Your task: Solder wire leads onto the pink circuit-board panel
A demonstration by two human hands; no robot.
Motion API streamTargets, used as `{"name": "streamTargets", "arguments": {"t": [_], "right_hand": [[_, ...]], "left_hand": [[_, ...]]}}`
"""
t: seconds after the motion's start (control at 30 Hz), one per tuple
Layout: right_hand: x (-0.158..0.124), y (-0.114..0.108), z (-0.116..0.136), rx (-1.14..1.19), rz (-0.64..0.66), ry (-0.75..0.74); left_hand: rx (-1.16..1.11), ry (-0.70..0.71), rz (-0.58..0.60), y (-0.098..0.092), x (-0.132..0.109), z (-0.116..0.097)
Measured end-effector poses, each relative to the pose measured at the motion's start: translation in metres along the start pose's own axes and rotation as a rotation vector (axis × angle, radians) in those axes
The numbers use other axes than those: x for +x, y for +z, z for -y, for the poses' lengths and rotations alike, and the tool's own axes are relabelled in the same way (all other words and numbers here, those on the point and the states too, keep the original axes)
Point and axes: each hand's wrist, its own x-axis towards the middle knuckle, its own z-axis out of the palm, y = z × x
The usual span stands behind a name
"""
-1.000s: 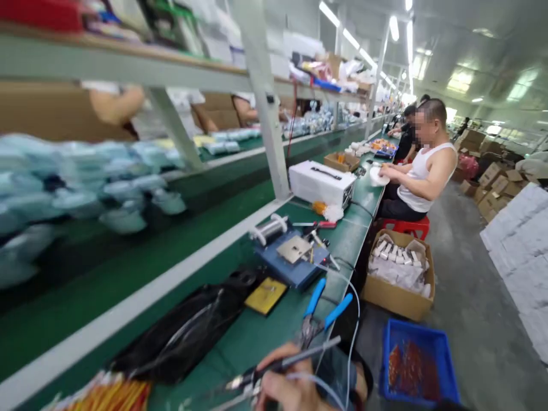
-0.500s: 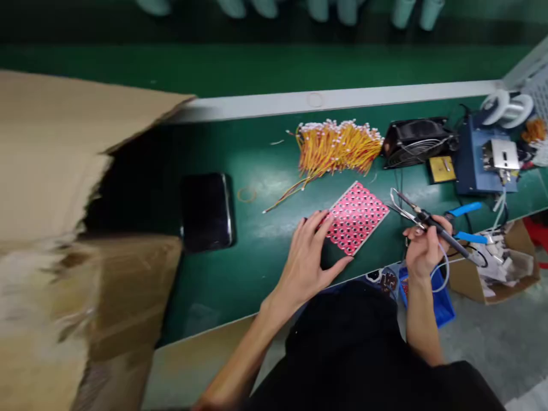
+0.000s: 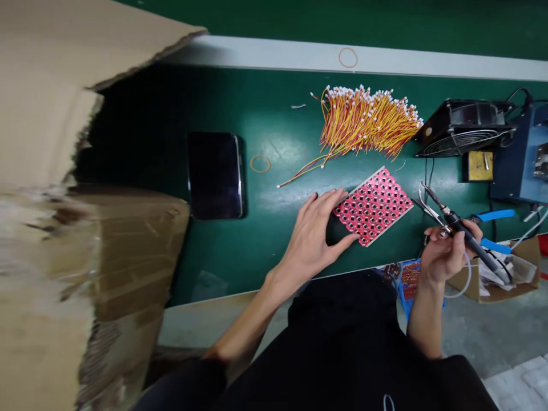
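Observation:
A pink-red panel of small circuit boards (image 3: 377, 205) with pale edge strips lies flat at an angle on the green bench. My left hand (image 3: 314, 234) rests at its left end, fingers and thumb spread, fingertips touching the edge. My right hand (image 3: 447, 251) is closed around a soldering iron (image 3: 460, 225) that has a bent metal wire guide and a pale tube on it. The iron's tip points up and left, apart from the panel's right corner. Beyond the panel lies a bundle of yellow and red wires (image 3: 368, 125) with white connectors; a few stick out leftward.
A black fan (image 3: 466, 128), a yellow sponge holder (image 3: 480, 165) and a blue machine (image 3: 520, 154) stand at right. Blue-handled pliers (image 3: 496, 215) lie by my right hand. To the left are a black phone-like device (image 3: 216, 176), a rubber band (image 3: 260, 164) and torn cardboard (image 3: 38, 142).
The view has shifted closer and downward, so the bench items appear larger and higher. My left fingers now lie nearer the panel's edge, covering less of it. The iron stays in my right hand.

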Motion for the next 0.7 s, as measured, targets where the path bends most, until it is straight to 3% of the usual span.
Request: {"name": "streamTargets", "arguments": {"t": [0.23, 0.37, 0.4, 0.47, 0.53, 0.57, 0.7], "right_hand": [[-0.016, 0.008, 0.018, -0.072, -0.040, -0.127], [-0.029, 0.023, 0.026, -0.040, 0.018, -0.151], [-0.031, 0.026, 0.024, -0.035, 0.049, -0.138], [-0.035, 0.032, 0.019, -0.047, 0.129, -0.088], [-0.038, 0.033, 0.011, -0.092, 0.219, -0.020], [-0.040, 0.032, 0.007, -0.122, 0.256, 0.009], [-0.045, 0.020, 0.001, -0.227, 0.335, 0.065]], "left_hand": [[-0.071, 0.050, 0.229, -0.018, 0.010, 0.010], [-0.106, 0.109, 0.342, -0.028, 0.023, 0.011], [-0.123, 0.116, 0.308, -0.031, 0.027, 0.012], [-0.096, 0.082, 0.132, -0.038, 0.034, 0.016], [0.065, -0.025, -0.057, -0.046, 0.039, 0.024], [0.175, -0.083, -0.096, -0.050, 0.042, 0.029], [0.415, -0.184, -0.027, -0.061, 0.045, 0.049]]}}
